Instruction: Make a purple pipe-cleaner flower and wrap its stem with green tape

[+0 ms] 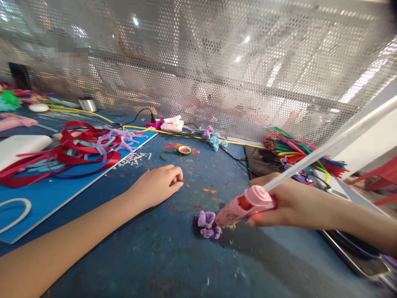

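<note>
My right hand (279, 200) is wrapped round a pink glue gun (242, 205) with a long clear glue stick (310, 155) rising from its back and a small red light on its side. The gun's front end is at a small purple fuzzy flower (209, 224) on the dark blue table (155, 256); its nozzle tip is hidden. My left hand (161, 184) rests on the table left of the flower, fingers curled in. Whether anything is inside those fingers is hidden.
A blue board (68, 192) with red ribbon (89, 159) and purple strips lies left. Beyond are a tape roll (185, 150), blue flowers (214, 141) and a yellow cable (124, 127). Colourful pipe cleaners (297, 151) and a phone (356, 256) are right. Perforated metal (186, 62) stands behind.
</note>
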A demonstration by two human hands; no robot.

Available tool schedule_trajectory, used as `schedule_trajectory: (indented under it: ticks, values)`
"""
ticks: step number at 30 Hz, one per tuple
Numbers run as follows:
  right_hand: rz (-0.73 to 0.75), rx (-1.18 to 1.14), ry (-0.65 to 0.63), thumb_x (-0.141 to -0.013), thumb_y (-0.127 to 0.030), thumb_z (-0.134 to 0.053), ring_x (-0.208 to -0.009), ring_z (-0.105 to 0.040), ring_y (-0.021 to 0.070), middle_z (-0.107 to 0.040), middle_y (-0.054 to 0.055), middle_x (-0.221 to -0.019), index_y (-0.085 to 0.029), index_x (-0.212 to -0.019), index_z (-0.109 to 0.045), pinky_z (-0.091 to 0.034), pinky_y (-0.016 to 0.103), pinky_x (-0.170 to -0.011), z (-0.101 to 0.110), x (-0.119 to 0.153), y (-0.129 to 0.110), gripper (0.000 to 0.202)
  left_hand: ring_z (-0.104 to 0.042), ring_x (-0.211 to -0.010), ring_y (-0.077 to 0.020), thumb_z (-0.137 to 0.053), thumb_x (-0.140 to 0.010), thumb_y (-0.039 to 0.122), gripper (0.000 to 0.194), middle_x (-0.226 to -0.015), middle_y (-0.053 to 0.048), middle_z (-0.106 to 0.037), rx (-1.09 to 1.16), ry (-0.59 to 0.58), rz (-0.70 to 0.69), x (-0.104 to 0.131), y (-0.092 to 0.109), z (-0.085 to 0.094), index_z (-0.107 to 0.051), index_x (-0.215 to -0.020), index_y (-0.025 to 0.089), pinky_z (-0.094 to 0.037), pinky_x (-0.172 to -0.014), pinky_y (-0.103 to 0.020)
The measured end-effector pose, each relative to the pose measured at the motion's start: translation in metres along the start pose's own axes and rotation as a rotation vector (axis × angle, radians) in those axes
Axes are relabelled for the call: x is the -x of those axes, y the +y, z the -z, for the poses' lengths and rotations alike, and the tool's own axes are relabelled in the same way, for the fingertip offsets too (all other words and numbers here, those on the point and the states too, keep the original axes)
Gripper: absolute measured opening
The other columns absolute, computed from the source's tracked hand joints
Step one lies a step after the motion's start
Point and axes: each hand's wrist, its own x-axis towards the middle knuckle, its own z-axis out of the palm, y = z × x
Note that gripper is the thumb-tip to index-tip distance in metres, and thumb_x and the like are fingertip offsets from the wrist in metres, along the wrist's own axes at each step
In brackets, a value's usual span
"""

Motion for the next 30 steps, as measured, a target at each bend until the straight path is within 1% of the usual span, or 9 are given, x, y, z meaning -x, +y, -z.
schedule_trajectory:
  ticks: [4, 6, 9, 12, 17, 20, 25, 30]
  values:
    - [0.030, 0.009, 0.025, -0.081, -0.039, -0.063, -0.065, -0.054, 0.0100, -0.061, -0.002, -0.076, -0.018, -0.084, -0.067, -0.040, 0.018, -0.057, -0.0013, -0.0022, -0.0029, 0.022, -0.060, -0.076, -0.0194, -0.046, -0.084, 0.035, 0.016, -0.085, -0.001, -0.063, -0.004, -0.001, 0.001, 0.0000, 0.0005, 0.0003, -0.056, -0.086, 0.023, -0.039, -0.060, -0.029]
    - [0.028, 0.042, 0.046, -0.080, -0.038, -0.064, -0.066, -0.054, 0.0101, -0.061, -0.001, -0.077, -0.017, -0.082, -0.067, -0.040, 0.018, -0.057, -0.0020, -0.0044, -0.0037, 0.021, -0.060, -0.076, -0.0193, -0.046, -0.084, 0.035, 0.016, -0.085, -0.001, -0.063, -0.006, 0.002, -0.004, -0.0001, -0.0004, -0.0004, -0.056, -0.086, 0.023, -0.039, -0.060, -0.029]
    - [0.010, 0.089, 0.068, -0.078, -0.041, -0.065, -0.068, -0.055, 0.0112, -0.061, 0.000, -0.081, -0.018, -0.083, -0.067, -0.041, 0.019, -0.059, -0.0016, -0.0067, -0.0031, 0.023, -0.060, -0.075, -0.0189, -0.045, -0.084, 0.036, 0.017, -0.086, -0.001, -0.063, -0.005, 0.010, -0.013, -0.0003, -0.0021, -0.0016, -0.056, -0.086, 0.023, -0.039, -0.060, -0.029]
    - [0.012, 0.110, 0.065, -0.079, -0.045, -0.063, -0.070, -0.056, 0.0125, -0.062, 0.000, -0.082, -0.020, -0.088, -0.069, -0.041, 0.020, -0.060, 0.0002, -0.0066, -0.0008, 0.027, -0.060, -0.075, -0.0191, -0.045, -0.084, 0.036, 0.017, -0.086, -0.002, -0.063, -0.006, 0.006, -0.014, -0.0005, -0.0024, -0.0016, -0.055, -0.086, 0.023, -0.039, -0.060, -0.029]
    - [0.037, 0.100, 0.044, -0.080, -0.042, -0.063, -0.068, -0.056, 0.0128, -0.063, 0.001, -0.081, -0.021, -0.093, -0.070, -0.042, 0.020, -0.059, 0.0018, -0.0049, 0.0001, 0.025, -0.060, -0.075, -0.0195, -0.045, -0.084, 0.035, 0.016, -0.086, -0.002, -0.063, -0.018, 0.001, -0.010, -0.0001, -0.0013, -0.0001, -0.056, -0.086, 0.023, -0.040, -0.060, -0.029]
    - [0.035, 0.070, 0.032, -0.080, -0.039, -0.064, -0.066, -0.056, 0.0125, -0.063, 0.000, -0.079, -0.022, -0.093, -0.071, -0.042, 0.021, -0.058, 0.0007, -0.0056, -0.0027, 0.023, -0.060, -0.074, -0.0192, -0.045, -0.084, 0.035, 0.017, -0.086, -0.002, -0.063, -0.019, 0.005, -0.017, 0.0004, -0.0018, -0.0006, -0.056, -0.086, 0.023, -0.040, -0.059, -0.029]
    - [0.024, 0.103, 0.055, -0.078, -0.040, -0.065, -0.069, -0.058, 0.0133, -0.064, 0.000, -0.082, -0.022, -0.091, -0.070, -0.042, 0.021, -0.060, -0.0001, -0.0094, -0.0055, 0.023, -0.060, -0.074, -0.0190, -0.044, -0.084, 0.036, 0.018, -0.086, -0.003, -0.063, -0.017, 0.010, -0.014, 0.0007, -0.0018, -0.0016, -0.056, -0.086, 0.023, -0.039, -0.059, -0.028]
    - [0.013, 0.092, 0.070, -0.079, -0.040, -0.063, -0.066, -0.057, 0.0125, -0.063, -0.001, -0.075, -0.019, -0.085, -0.069, -0.041, 0.020, -0.057, 0.0005, -0.0083, -0.0027, 0.023, -0.060, -0.074, -0.0188, -0.044, -0.084, 0.036, 0.018, -0.087, -0.002, -0.063, -0.007, 0.004, -0.004, 0.0011, -0.0004, -0.0005, -0.056, -0.086, 0.023, -0.039, -0.060, -0.029]
